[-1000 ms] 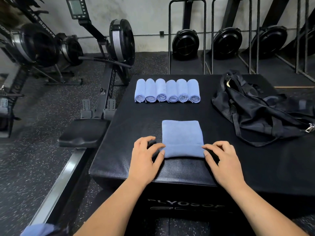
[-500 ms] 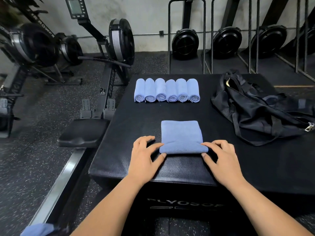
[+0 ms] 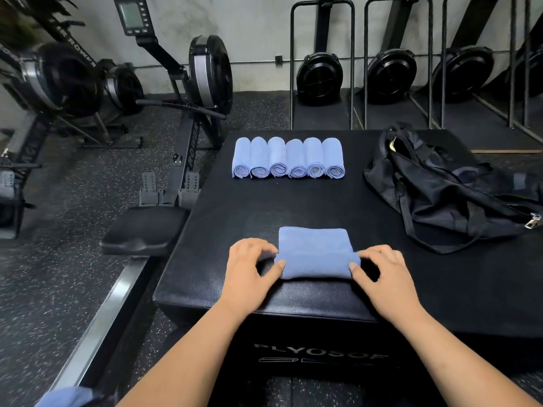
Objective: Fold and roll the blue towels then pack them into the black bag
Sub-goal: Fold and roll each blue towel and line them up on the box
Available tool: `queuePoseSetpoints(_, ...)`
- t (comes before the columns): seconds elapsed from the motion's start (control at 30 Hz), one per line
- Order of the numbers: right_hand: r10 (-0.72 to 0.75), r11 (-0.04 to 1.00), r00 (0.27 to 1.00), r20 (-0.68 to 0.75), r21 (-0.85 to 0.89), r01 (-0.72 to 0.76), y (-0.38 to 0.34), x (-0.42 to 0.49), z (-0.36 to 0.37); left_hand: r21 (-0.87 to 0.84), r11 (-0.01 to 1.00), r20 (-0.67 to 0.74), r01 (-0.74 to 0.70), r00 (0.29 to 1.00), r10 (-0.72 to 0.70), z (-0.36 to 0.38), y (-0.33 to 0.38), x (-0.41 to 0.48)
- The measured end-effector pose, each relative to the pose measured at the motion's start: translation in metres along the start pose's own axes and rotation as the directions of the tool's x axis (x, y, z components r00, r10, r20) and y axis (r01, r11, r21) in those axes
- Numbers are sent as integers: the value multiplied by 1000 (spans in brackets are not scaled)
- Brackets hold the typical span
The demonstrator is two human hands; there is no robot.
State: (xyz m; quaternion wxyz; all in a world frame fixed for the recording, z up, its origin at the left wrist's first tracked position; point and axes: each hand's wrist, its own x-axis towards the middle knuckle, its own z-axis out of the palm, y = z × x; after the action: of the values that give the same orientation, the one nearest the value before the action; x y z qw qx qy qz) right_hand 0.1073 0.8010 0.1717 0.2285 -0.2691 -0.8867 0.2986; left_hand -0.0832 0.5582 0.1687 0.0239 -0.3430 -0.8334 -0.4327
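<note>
Caught between the hands, the half-rolled blue towel [image 3: 316, 255], long axis running hand to hand. One end pinched in the left hand [image 3: 249, 271], the other in the right hand [image 3: 382, 277], neither nearer. Unrolled flap lying ahead of both, bare box top [image 3: 308, 201] beyond, then six finished rolls [image 3: 288, 158]. Well off past the right hand, the black bag [image 3: 440, 198]. Near edge just under the wrists.

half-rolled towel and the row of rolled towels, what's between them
Nothing but bare black box top lies between the half-rolled towel and the row of rolled towels, as the head view shows.
</note>
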Motion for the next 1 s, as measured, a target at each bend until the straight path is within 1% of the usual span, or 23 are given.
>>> queuePoseSetpoints(0.1,-4,997,999,-34,71,7,-5,-2,-5,-25,999,-39,-29,999,28,-2,5,-2)
queuePoseSetpoints(0.17,-48,996,998,-45,68,51,-5,-4,-4,-12,998,-47,-65,997,64,-1,5,-5)
queuePoseSetpoints(0.23,-88,996,994,-67,21,89,-4,-6,-2,33,993,-58,-111,992,113,1,3,-7)
queuePoseSetpoints(0.33,-79,995,993,-89,-66,73,-4,-6,2,120,985,-52,-121,990,128,4,4,-7)
queuePoseSetpoints(0.43,-92,979,995,-26,-185,85,-3,-5,4,206,971,43,-125,992,119,5,3,-7)
queuePoseSetpoints(0.5,-84,977,996,-2,-199,82,-1,-3,4,225,967,69,-124,991,111,5,0,-6)
queuePoseSetpoints(0.67,-23,991,1000,2,-132,23,0,2,3,190,977,65,-91,995,80,7,-6,-4)
queuePoseSetpoints(0.8,2,999,1000,18,-38,-2,6,4,3,95,995,44,-43,998,39,6,-7,-5)
queuePoseSetpoints(0.87,13,1000,999,30,-14,-13,6,5,2,66,998,43,-6,999,3,6,-9,-4)
queuePoseSetpoints(0.93,55,998,997,62,6,-55,0,7,0,76,996,39,39,998,-42,9,-9,1)
queuePoseSetpoints(1.0,103,995,992,77,-14,-102,-7,12,-2,89,990,9,110,994,-111,10,-4,6)
